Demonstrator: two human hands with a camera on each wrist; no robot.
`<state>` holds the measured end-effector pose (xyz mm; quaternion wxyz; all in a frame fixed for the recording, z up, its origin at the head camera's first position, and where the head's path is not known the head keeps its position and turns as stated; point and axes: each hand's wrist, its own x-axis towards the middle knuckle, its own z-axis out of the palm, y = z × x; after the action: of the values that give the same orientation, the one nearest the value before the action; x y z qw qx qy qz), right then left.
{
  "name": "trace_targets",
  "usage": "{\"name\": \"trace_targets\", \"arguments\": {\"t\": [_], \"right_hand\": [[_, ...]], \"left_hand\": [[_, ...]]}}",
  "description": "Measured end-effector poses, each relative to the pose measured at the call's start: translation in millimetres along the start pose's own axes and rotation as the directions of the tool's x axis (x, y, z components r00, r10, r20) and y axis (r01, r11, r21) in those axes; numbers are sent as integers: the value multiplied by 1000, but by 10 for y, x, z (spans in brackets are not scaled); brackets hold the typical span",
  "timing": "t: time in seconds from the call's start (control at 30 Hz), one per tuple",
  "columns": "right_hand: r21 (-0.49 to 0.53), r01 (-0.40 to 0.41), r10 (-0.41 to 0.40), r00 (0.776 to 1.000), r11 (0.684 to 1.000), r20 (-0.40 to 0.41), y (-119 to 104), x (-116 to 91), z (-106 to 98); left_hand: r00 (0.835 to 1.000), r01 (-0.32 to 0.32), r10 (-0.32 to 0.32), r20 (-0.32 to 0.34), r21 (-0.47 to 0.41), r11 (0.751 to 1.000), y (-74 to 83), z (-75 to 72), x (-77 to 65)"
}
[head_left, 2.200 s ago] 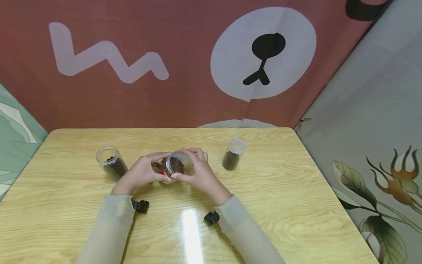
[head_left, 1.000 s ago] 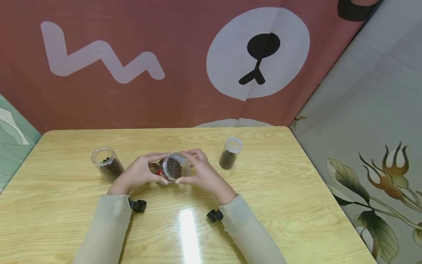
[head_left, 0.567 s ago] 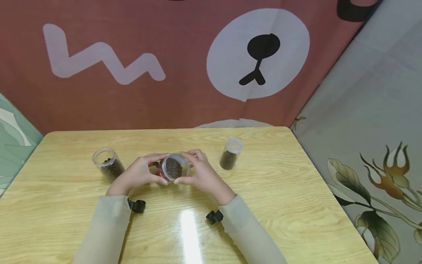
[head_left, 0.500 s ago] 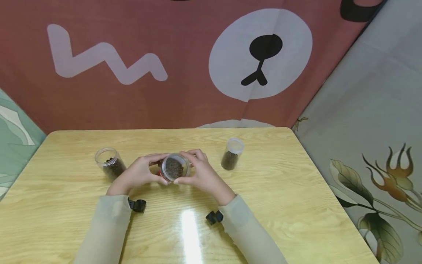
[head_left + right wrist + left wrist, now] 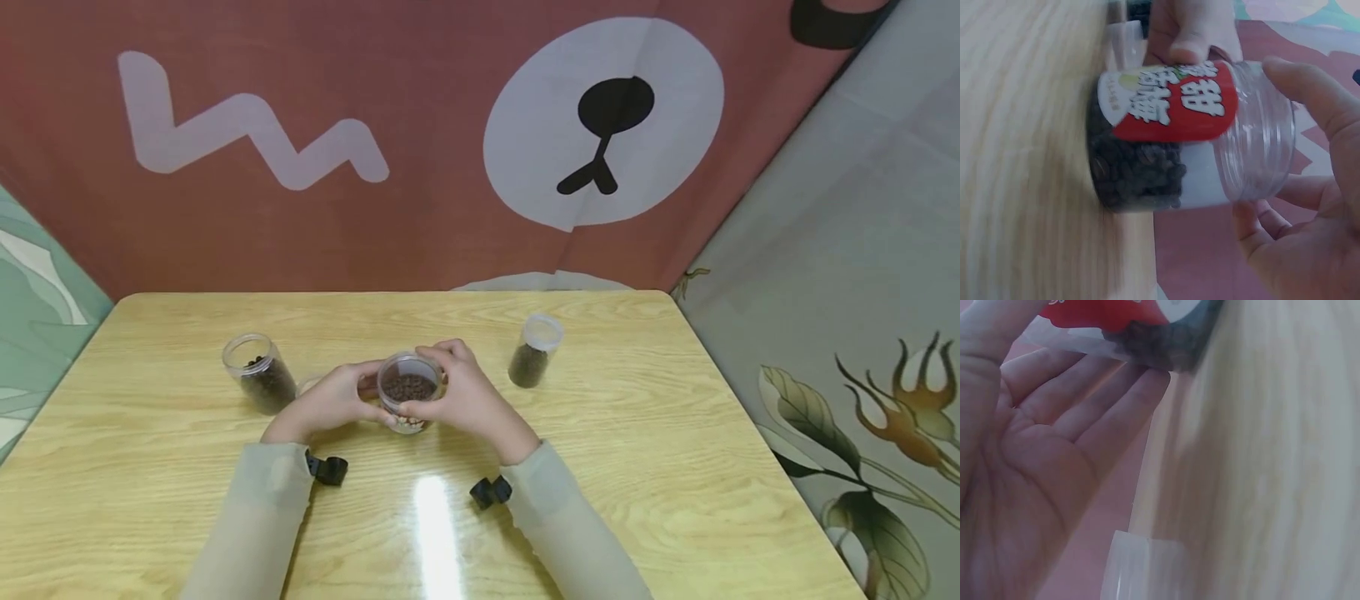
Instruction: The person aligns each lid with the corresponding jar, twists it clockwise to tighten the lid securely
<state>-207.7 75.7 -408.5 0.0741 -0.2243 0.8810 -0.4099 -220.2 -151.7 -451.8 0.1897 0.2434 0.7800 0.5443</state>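
Both hands hold a clear jar [image 5: 409, 422] of dark brown beans, with a red and white label, over the middle of the table. The jar stands nearly upright. My left hand [image 5: 330, 404] grips the lower body; in the right wrist view its thumb [image 5: 1189, 52] presses by the label. From the other side, my right hand [image 5: 472, 402] grips the clear ridged upper end between thumb and fingers. Beside the left wrist, partly hidden, a clear plastic piece [image 5: 1142, 569] sits on the table.
On the wooden table [image 5: 637, 467], a second clear jar [image 5: 268, 385] of dark beans stands left of the left hand. A narrower jar [image 5: 529, 364] with a whitish top and dark contents is to the right. A patterned red cloth [image 5: 300, 225] hangs behind the table.
The held jar has turned from a tilt toward upright and shifted slightly right. Both hands went with it, and the clear piece near the left hand now shows. The other jars stay put.
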Motion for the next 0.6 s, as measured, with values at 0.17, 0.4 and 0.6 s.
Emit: {"name": "trace_targets", "arguments": {"t": [0.17,0.4,0.6], "right_hand": [[48,-23,21,999,999,42,-20,16,-23],[66,-15,11,997,998,70,-28,37,-33],[56,-2,-2,997,998,75,-3,32,-64]], "left_hand": [[1000,-5,5,12,-1,1000,-15,-15,-1],[1000,-3,3,3,-9,1000,-33,-27,1],[1000,-4,4,4,-27,1000,-55,-7,29]]}}
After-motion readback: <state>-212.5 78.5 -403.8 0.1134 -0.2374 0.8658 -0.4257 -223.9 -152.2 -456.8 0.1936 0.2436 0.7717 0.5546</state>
